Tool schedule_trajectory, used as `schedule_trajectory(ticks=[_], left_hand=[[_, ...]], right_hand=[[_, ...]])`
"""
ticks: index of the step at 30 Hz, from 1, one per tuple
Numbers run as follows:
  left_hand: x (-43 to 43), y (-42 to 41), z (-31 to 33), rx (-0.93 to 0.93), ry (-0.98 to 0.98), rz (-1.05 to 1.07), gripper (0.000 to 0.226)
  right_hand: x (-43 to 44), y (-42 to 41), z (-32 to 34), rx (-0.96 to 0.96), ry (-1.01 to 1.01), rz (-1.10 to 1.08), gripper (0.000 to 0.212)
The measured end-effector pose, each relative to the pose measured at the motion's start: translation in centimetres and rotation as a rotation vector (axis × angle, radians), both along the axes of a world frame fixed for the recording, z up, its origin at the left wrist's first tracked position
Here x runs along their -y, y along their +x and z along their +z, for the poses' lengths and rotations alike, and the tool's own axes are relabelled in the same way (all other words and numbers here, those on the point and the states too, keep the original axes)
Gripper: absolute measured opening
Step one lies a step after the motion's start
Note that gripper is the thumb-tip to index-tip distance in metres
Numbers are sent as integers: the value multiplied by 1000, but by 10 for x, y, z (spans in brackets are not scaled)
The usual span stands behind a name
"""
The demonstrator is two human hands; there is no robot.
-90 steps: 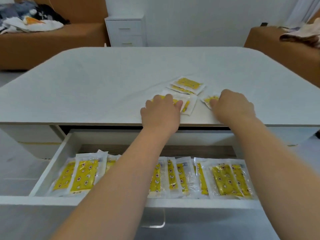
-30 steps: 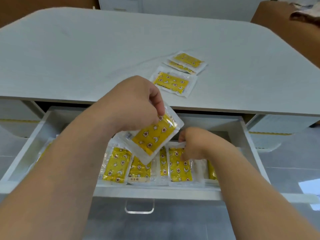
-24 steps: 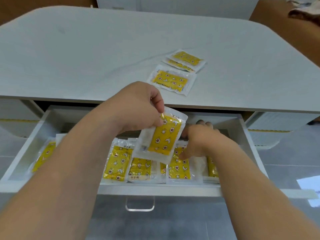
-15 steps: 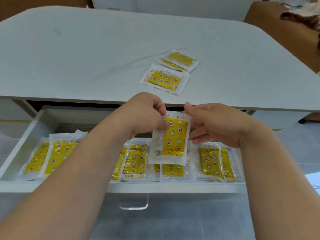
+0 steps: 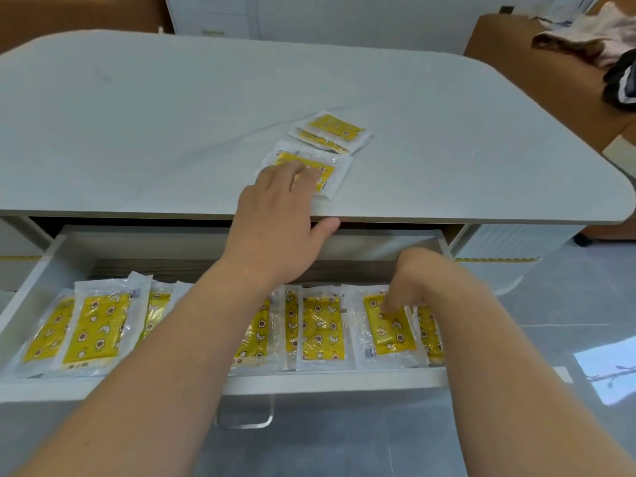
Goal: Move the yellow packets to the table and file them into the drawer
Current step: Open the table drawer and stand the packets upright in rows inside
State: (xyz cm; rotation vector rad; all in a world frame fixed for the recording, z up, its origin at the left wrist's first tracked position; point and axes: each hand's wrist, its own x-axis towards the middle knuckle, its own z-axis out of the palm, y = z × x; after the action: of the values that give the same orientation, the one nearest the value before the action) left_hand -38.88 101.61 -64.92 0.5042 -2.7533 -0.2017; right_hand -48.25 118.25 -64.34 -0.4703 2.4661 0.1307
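Left fingers (image 5: 292,173): stretched out nearly flat, lying on top of the nearest table packet (image 5: 332,170). They grip nothing, and the thumb (image 5: 327,227) sits at the table's front edge.
Left hand (image 5: 275,228): centre of the frame, reaching over the drawer onto the tabletop.
Right fingers (image 5: 395,301): bent downward, tips on a drawer packet (image 5: 389,330) toward the right end of the row. I cannot tell whether they pinch it or only press it.
Right hand (image 5: 418,277): down inside the drawer, right of centre.
Packets on the table: three, all yellow in clear wrap. One is under the left fingers, and an overlapping pair (image 5: 335,127) lies just behind it.
Packets in the drawer: an overlapping row (image 5: 98,328) lying flat across the lower frame. I count eight with yellow showing, and the left forearm covers part of the row.
Drawer (image 5: 44,266): white, pulled open below the table edge, with a metal handle (image 5: 244,421) at bottom centre.
Table (image 5: 137,132): pale grey with rounded corners, filling the upper half.
Room: grey tiled floor (image 5: 568,304). A brown sofa (image 5: 509,46) in the upper right has clothes (image 5: 585,32) heaped on it. A white cabinet (image 5: 213,15) stands along the top edge.
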Motion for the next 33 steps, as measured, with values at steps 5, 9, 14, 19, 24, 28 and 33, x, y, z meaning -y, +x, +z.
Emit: schedule_trajectory(ticks=[5, 9, 14, 19, 24, 28, 33], left_hand=[[1, -2, -4, 115, 35, 18, 67], [1, 2, 10, -191, 187, 99, 34], [17, 3, 9, -50, 257, 138, 59], [25, 9, 15, 47, 356, 119, 71], [24, 20, 21, -37, 441, 102, 76], [21, 31, 33, -18, 509, -3, 28], [17, 41, 44, 279, 609, -149, 12]], right_hand=[[0, -7, 25, -37, -293, -63, 32], [-2, -6, 40, 135, -587, -190, 20], [7, -1, 42, 132, -786, -221, 26], [20, -9, 52, -215, -915, -236, 32], [85, -57, 47, -603, -828, -71, 29], [137, -91, 40, -458, -672, 37, 51], [140, -98, 28, -343, -568, 20, 49]])
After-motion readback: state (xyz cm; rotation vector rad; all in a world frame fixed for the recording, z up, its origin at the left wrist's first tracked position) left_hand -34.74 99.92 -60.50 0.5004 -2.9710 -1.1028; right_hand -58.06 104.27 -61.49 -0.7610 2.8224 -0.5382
